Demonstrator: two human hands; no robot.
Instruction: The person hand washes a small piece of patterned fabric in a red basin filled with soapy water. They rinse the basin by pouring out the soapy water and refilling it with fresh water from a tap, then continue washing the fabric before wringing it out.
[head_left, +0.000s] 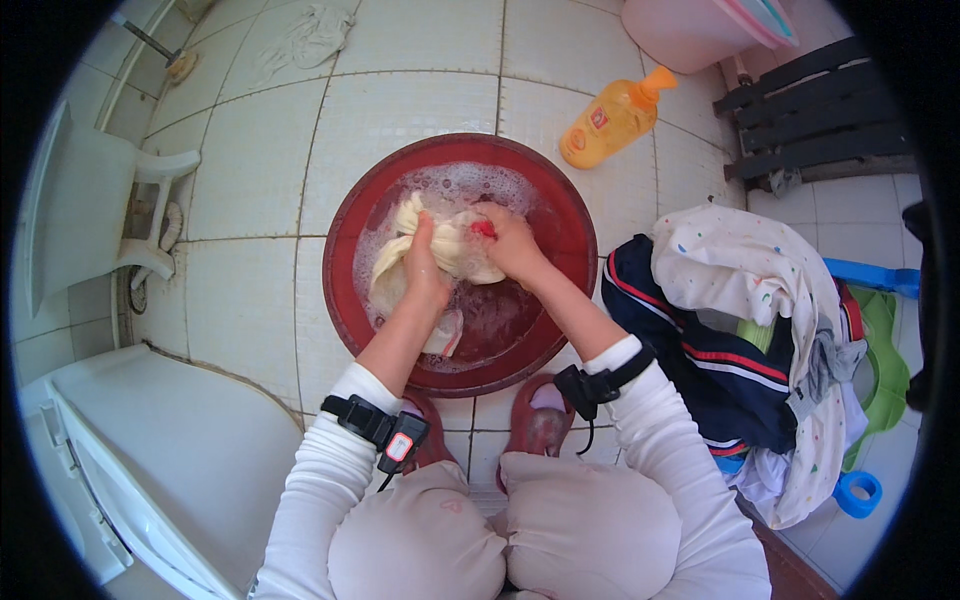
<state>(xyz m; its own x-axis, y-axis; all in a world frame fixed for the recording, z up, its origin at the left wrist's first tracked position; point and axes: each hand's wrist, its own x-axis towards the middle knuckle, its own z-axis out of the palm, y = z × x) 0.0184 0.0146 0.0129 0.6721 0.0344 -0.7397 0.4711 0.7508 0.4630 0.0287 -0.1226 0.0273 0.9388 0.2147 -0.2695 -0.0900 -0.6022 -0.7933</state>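
A dark red round basin (577, 225) stands on the tiled floor before my feet, holding foamy water. In it, my left hand (426, 266) grips a wet cream-coloured cloth garment (448, 246), thumb on top. My right hand (510, 244) is closed on the other side of the same garment, with foam around the fingers and a small red patch (483, 228) showing by them. Part of a whitish cloth with a red stripe (448, 334) lies in the water below my left hand. The undersides of both hands are hidden.
An orange pump bottle (609, 124) stands beyond the basin. At right, clothes (742, 255) are heaped over a green plastic item (881, 360), near a black slatted rack (817, 112). A pink tub (675, 30) is at the back; a white plastic chair (82, 210) stands left.
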